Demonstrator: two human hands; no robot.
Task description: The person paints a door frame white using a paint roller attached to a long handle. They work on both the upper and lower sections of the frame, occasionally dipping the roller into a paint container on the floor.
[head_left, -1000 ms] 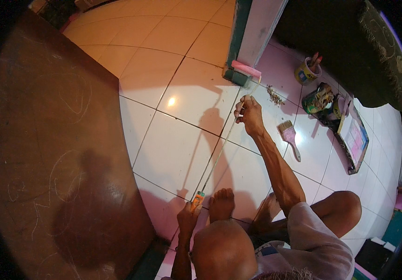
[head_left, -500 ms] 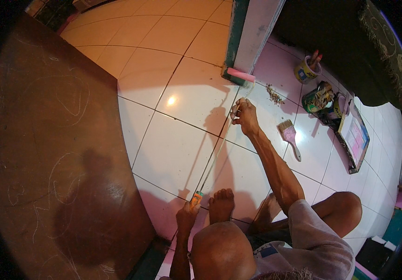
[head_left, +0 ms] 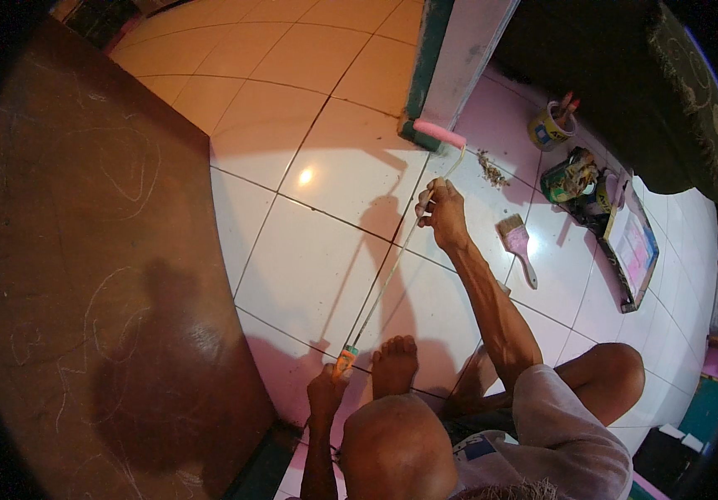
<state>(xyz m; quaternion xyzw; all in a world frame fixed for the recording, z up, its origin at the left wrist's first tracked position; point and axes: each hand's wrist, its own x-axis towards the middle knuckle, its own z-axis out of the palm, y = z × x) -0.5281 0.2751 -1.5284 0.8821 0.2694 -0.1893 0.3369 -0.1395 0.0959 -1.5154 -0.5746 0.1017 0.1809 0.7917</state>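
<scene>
A long-rodded paint roller (head_left: 440,133) with a pink sleeve stretches across the tiles in front of me. My left hand (head_left: 326,396) is closed on its orange and green handle, low in the picture. Farther out, my right hand (head_left: 445,212) is wrapped round the thin rod just behind the roller head. The pink sleeve is at the foot of the wall end (head_left: 456,67), by its dark green edge; I cannot tell whether it touches. On the floor right of my right forearm lies a paint brush (head_left: 517,250) with a pink-stained handle.
At the right stand a tub with brushes (head_left: 551,129), a dirty green can (head_left: 567,179) and a paint tray (head_left: 630,250) with pink paint. A small heap of debris (head_left: 492,171) lies by the wall end. A brown scratched panel (head_left: 125,250) fills the left side.
The roller head has shifted slightly right. My right hand has come a little nearer and to the right, and my left hand with the handle a little nearer and to the left.
</scene>
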